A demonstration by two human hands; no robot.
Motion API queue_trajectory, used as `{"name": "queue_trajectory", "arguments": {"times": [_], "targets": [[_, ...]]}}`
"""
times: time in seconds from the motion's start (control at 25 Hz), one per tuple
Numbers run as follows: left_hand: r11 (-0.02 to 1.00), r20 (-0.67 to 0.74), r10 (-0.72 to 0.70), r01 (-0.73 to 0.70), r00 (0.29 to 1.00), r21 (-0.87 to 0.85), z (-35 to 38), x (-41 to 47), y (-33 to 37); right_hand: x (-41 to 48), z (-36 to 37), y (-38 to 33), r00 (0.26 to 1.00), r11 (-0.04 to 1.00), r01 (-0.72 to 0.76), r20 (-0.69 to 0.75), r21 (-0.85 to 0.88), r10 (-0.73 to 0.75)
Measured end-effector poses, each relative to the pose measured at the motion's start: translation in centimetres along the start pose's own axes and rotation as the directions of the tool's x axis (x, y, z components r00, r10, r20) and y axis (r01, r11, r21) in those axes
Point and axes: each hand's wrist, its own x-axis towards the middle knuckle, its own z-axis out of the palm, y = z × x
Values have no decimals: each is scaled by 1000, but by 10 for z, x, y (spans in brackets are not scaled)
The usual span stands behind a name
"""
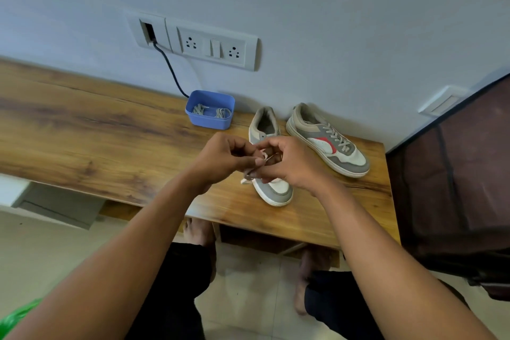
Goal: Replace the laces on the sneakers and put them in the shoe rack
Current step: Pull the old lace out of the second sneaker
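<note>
Two grey and white sneakers stand on the wooden table (pixel 82 130). The near sneaker (pixel 277 192) points toward me, its middle hidden by my hands. Over it, my left hand (pixel 223 157) and my right hand (pixel 289 163) both pinch a pale lace (pixel 265 157); one lace end (pixel 245 180) hangs at the shoe's left side. The far sneaker (pixel 328 141), with a red mark, is laced and lies at the right near the wall. A blue tub (pixel 211 109) by the wall holds coiled grey laces (pixel 199 110).
A dark brown fabric shoe rack (pixel 452 174) stands right of the table. A black cable (pixel 172 72) runs from the wall socket plate (pixel 212 45) down behind the tub. My bare feet are on the tiled floor below the table edge.
</note>
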Motion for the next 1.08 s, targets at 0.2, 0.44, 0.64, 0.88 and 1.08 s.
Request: {"name": "queue_trajectory", "arguments": {"times": [0.2,0.44,0.64,0.88,1.08], "targets": [[983,-214,74,-108,974,-152,-45,-22,7,22,8,-49,998,996,65,15,-57,-64],[997,-91,75,-74,993,8,-94,-73,-5,42,69,-119,977,991,111,172,77,-123],[998,-297,-50,35,954,-55,-167,-166,-36,51,155,-173,944,985,149,308,-90,-115],[910,-533,-404,269,743,-315,-208,-306,-120,39,337,-187,830,902,191,554,-388,62],[728,-585,-684,358,436,-584,-184,-386,-213,2,469,-132,730,816,262,659,-515,182]]}}
